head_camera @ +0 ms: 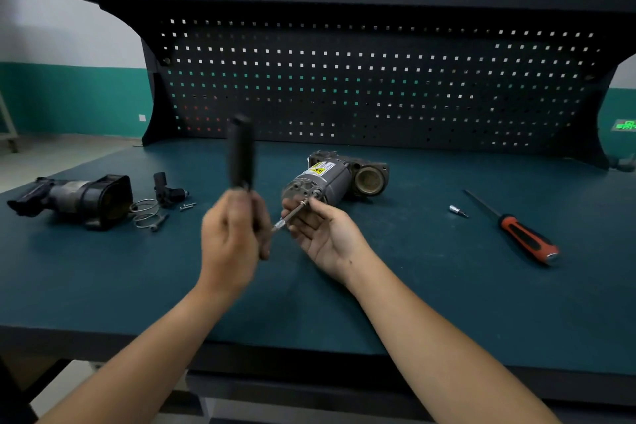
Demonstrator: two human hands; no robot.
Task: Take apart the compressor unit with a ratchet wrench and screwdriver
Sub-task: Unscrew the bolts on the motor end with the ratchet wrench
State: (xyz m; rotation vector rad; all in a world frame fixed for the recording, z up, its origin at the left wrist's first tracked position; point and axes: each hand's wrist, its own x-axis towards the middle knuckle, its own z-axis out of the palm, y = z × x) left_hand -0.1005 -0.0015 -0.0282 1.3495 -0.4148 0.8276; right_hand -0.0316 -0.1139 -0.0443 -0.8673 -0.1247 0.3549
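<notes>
Drawing a long bolt (290,215) from the end face of the compressor unit (330,179), at frame centre on the counter (413,286), appears to be the step in hand. The bolt is pinched by the right hand (327,237). The ratchet wrench (241,155), its blurred handle raised, is gripped by the left hand (234,237). The bolt is best pulled straight along its axis, then laid beside the detached housing (79,198) at left. The screwdriver (526,237) lies at right, ungripped.

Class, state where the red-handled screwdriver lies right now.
In the head view, the screwdriver lies on the workbench at right, beside a silver bit, right of the compressor motor.
</notes>
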